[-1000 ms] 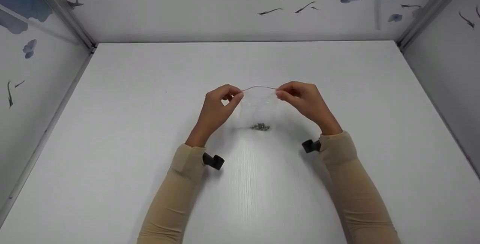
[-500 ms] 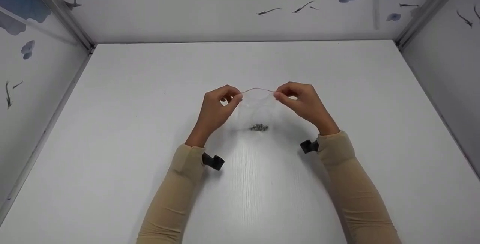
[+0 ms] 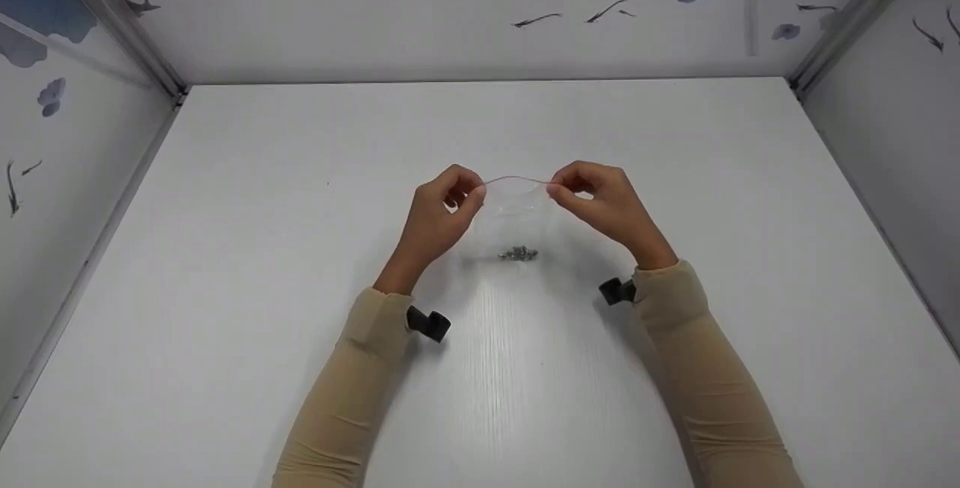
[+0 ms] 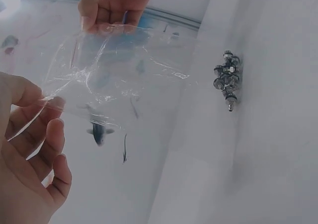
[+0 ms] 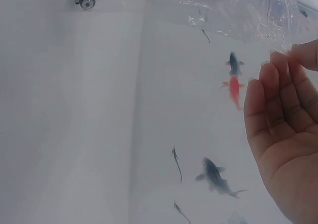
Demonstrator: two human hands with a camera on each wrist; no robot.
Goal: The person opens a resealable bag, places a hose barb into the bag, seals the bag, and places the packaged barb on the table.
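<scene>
A clear plastic zip bag [image 4: 112, 77] with a thin red line along its top edge hangs between my hands in the head view. At its bottom lies a small heap of shiny metal fittings [image 3: 519, 254], close over the table. My left hand [image 3: 444, 210] pinches the bag's top left corner between thumb and forefinger. Its other fingers curl loosely in the left wrist view. Thumb and forefinger of my right hand [image 3: 604, 201] pinch the opposite top corner. Between the two pinches the top edge bows upward slightly.
The white table [image 3: 495, 398] is bounded by a back wall [image 3: 420, 30] and side walls printed with fish and lily pads. A black wrist camera [image 3: 429, 324] sits on the left sleeve, and another black camera [image 3: 617, 291] on the right one.
My right hand has shifted slightly left, and the bag's top edge bows with the pinched corners a little closer together. Both hands keep their pinch. The head view has drifted slightly.
</scene>
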